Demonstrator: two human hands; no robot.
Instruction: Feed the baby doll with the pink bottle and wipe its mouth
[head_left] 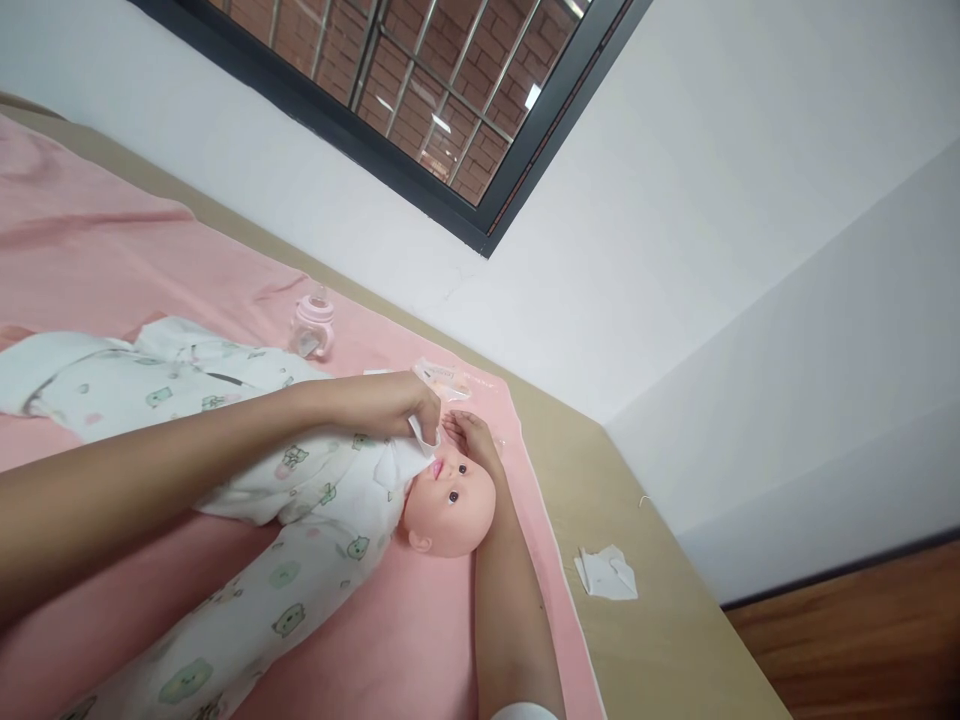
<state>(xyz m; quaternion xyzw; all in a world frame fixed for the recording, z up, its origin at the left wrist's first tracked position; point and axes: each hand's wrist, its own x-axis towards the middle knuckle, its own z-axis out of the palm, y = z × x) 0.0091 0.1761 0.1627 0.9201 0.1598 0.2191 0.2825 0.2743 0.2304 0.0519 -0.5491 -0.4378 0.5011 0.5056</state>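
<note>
A baby doll [454, 515] lies on its back on a pink blanket [390, 620], dressed in a white suit [330, 520] with green animal prints. My left hand [394, 403] reaches across its chest, with thumb and fingers closed on a white cloth [424, 432] just below the doll's mouth. Whether the cloth is a wipe or part of a bib cannot be made out. My right arm passes round the top of the doll's head. Beyond the head, my right hand [471, 437] rests with its fingers loosely stretched out and nothing visible in them.
A pink baby bottle [313, 325] stands on the blanket behind the doll's body. Near my hands lies a clear plastic packet [444, 380]. A crumpled white tissue [606, 573] is on the tan tabletop [622, 650] at the right. A white wall and a barred window [450, 100] border the far side.
</note>
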